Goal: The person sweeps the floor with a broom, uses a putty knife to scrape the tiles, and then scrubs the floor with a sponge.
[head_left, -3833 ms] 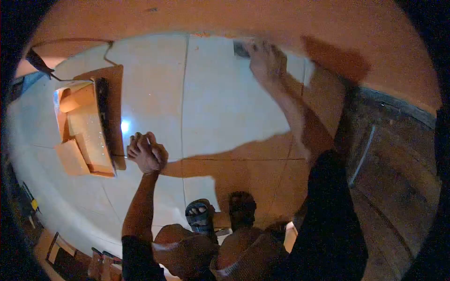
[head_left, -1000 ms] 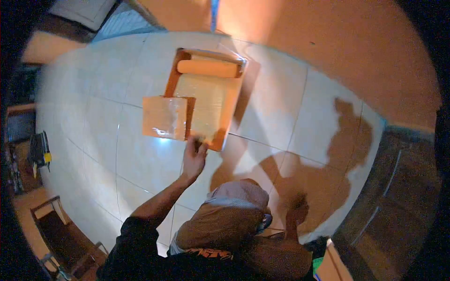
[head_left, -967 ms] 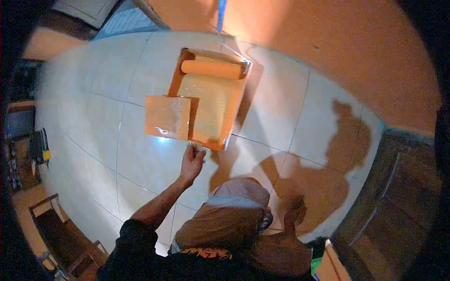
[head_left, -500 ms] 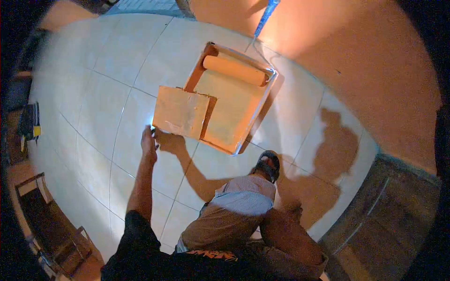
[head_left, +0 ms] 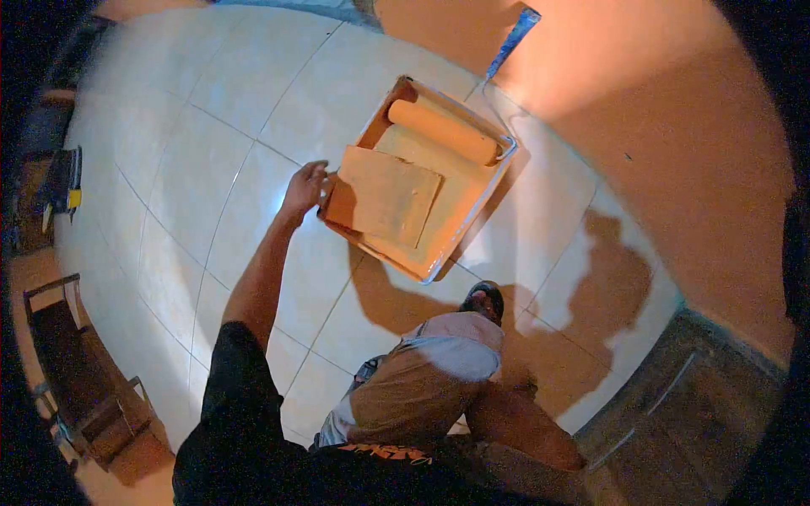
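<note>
My left hand [head_left: 305,187] is beside the left rim of a paint tray [head_left: 472,226], its fingers slightly apart and nothing visible in them. A flat, orange-smeared rectangular board [head_left: 384,192] lies over the left part of the tray, its left edge close to my fingertips. At the tray's far end rests a paint roller [head_left: 443,132] coated in orange, its wire frame running toward a blue handle [head_left: 513,44] propped by the wall. My right hand is out of view.
The tray stands on pale floor tiles [head_left: 202,211] beside an orange wall [head_left: 700,143]. My sandalled foot [head_left: 483,299] is close to the tray's near corner. A wooden chair [head_left: 72,354] and a black-and-yellow object [head_left: 67,190] are at the left. Dark flooring [head_left: 675,405] lies at right.
The board has shifted right, from jutting past the tray's left side to lying mostly over the tray. My left hand has moved up and away from the board's lower left corner.
</note>
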Motion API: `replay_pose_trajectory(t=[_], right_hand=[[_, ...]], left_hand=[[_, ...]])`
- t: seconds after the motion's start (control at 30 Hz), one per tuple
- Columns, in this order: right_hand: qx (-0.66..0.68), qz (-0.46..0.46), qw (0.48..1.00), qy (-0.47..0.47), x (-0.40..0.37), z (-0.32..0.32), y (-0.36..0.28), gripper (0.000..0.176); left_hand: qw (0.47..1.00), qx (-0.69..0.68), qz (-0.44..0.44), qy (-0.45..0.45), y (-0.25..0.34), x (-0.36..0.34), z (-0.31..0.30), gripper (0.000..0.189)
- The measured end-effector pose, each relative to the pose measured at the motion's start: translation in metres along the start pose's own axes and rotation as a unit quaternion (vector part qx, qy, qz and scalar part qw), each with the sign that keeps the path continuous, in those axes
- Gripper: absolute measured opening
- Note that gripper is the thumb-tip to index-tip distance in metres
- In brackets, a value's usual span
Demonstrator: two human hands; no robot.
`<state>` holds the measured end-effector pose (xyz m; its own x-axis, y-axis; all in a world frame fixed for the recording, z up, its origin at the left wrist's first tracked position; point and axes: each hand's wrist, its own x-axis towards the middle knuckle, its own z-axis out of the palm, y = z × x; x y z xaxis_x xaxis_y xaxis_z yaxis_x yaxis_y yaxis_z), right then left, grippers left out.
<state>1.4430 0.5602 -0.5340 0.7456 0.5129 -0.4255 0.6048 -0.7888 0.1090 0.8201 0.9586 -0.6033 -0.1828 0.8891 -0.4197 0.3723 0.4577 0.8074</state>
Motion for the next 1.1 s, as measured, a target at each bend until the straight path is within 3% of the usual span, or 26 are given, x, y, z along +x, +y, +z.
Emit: replay_pose_trajectory(t=[0.07, 0.17, 0.27, 0.43, 0.47, 0.53, 0.63, 0.73, 0.8, 0.87, 0.93, 1.0, 1.1], right_hand=[[-0.003, -0.008, 1.0, 0.003, 0.005, -0.002, 0.001, 0.048], [-0.007, -0.016, 1.0, 0.007, 0.011, -0.007, 0.004, 0.047], [-0.006, -0.023, 1.0, 0.013, 0.018, -0.013, 0.005, 0.046], [-0.012, -0.052, 0.998, 0.031, 0.035, -0.022, 0.004, 0.044], [-0.013, -0.059, 0.998, 0.033, 0.037, -0.023, 0.004, 0.044], [-0.016, -0.071, 0.997, 0.038, 0.045, -0.026, 0.002, 0.043], [-0.019, -0.099, 0.994, 0.05, 0.052, -0.029, -0.008, 0.042], [-0.026, -0.122, 0.991, 0.056, 0.05, -0.028, -0.023, 0.041], [-0.033, -0.138, 0.988, 0.055, 0.047, -0.028, -0.034, 0.04], [-0.038, -0.158, 0.985, 0.052, 0.038, -0.02, -0.05, 0.04], [-0.044, -0.18, 0.981, 0.048, 0.025, -0.012, -0.062, 0.039], [-0.055, -0.207, 0.976, 0.036, 0.011, -0.002, -0.078, 0.038], [-0.071, -0.251, 0.965, 0.02, -0.004, 0.012, -0.102, 0.037]], left_hand=[[0.988, -0.027, -0.108, -0.111, 0.037, -0.001, -0.006, 0.04], [0.973, 0.101, -0.003, -0.209, 0.024, -0.006, -0.019, 0.041], [0.976, 0.097, -0.05, -0.191, 0.0, -0.023, -0.022, 0.042], [0.977, 0.079, -0.034, -0.196, -0.023, -0.043, -0.009, 0.035], [0.975, 0.114, -0.014, -0.192, -0.028, -0.047, -0.008, 0.037], [0.979, 0.076, -0.052, -0.179, -0.007, -0.067, -0.01, 0.039], [0.986, -0.002, -0.094, -0.141, -0.029, -0.086, -0.028, 0.042], [0.995, -0.002, -0.048, -0.084, -0.077, -0.114, -0.061, 0.039], [0.996, 0.081, -0.015, -0.046, -0.105, -0.147, -0.091, 0.038], [0.997, 0.035, -0.045, -0.05, -0.175, -0.181, -0.123, 0.033], [0.985, -0.091, -0.145, 0.007, -0.156, -0.241, -0.141, 0.027], [0.966, -0.151, -0.186, 0.099, -0.193, -0.29, -0.163, 0.024], [0.923, -0.232, -0.274, 0.135, -0.217, -0.363, -0.186, 0.025]])
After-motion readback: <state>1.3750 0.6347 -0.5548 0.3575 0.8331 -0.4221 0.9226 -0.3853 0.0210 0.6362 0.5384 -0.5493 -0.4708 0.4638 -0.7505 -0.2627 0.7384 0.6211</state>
